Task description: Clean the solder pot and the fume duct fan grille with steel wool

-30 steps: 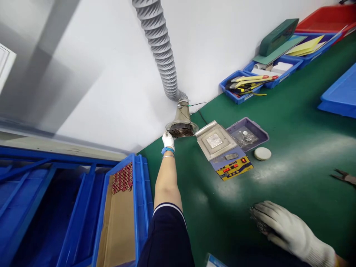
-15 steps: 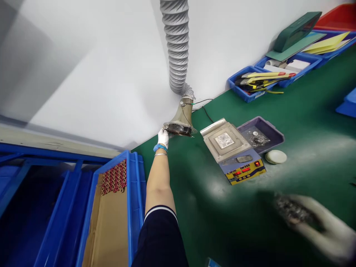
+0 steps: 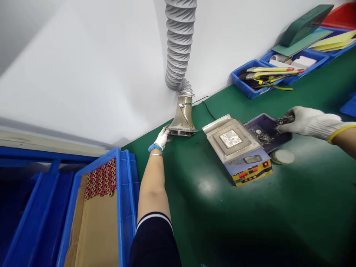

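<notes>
My left hand (image 3: 161,138), in a white glove with a blue band at the wrist, is closed on the rim of a funnel-shaped fume extraction hood (image 3: 184,115). Above the purple-grey tray (image 3: 279,142), my right hand (image 3: 299,120), in a white glove with a yellow cuff, grips a clump of dark, shiny metal scraps (image 3: 284,119). More scraps and a small white round piece lie in that tray. Beside it stands a solder pot (image 3: 231,139) with a square of silvery metal on top, a grey block on its casing and a lit yellow front panel.
A round white-lidded container (image 3: 282,157) stands by the tray. Along the wall are blue bins (image 3: 250,91) with tools and papers. A grey flexible duct (image 3: 179,48) rises from the hood. At left, a blue crate (image 3: 119,207) holds rows of small red-and-gold coils (image 3: 101,178) on cardboard.
My right hand has swung from the lower right up to the purple-grey tray with the metal scraps. My left hand stays on the hood's rim; the hood has tilted slightly more upright.
</notes>
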Demonstrator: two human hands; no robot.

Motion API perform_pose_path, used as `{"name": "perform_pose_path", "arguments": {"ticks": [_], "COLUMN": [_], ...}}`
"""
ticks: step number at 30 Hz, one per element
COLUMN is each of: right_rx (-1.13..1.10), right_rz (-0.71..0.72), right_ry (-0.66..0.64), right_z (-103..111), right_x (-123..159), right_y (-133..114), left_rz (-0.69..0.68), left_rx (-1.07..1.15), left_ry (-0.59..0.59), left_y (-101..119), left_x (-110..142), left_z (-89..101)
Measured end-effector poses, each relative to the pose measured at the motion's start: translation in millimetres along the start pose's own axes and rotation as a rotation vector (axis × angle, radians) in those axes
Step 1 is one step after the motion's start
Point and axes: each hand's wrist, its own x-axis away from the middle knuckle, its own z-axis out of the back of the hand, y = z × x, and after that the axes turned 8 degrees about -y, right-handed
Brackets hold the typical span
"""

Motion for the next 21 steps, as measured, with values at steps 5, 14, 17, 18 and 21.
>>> {"name": "perform_pose_path", "arguments": {"ticks": [5,14,17,18,21], "right_rx": [-0.058,-0.204,-0.121,-0.106,-0.11], "right_rz": [-0.015,-0.006,0.073,0.093,0.271], "right_ry": [0.146,0.119,0.143,0.181,0.255], "right_z": [-3,20,36,44,63], "right_x": [1,-11,-7,-5,3], "right_y": [-15,-67,-74,-76,-95], "left_rz": [0.047,-0.118,-0.129,-0.12,-0.131], "left_rx": [0.065,0.093,-0.242,-0.397,-0.794], "left_ry": [0.036,0.548,0.644,0.65,0.562], "left_y": [-5,-83,-120,-130,-146], "left_x": [0,100,160,179,222], "left_z": [-12.6,-66.7,-87.0,-93.8,-111.9]}}
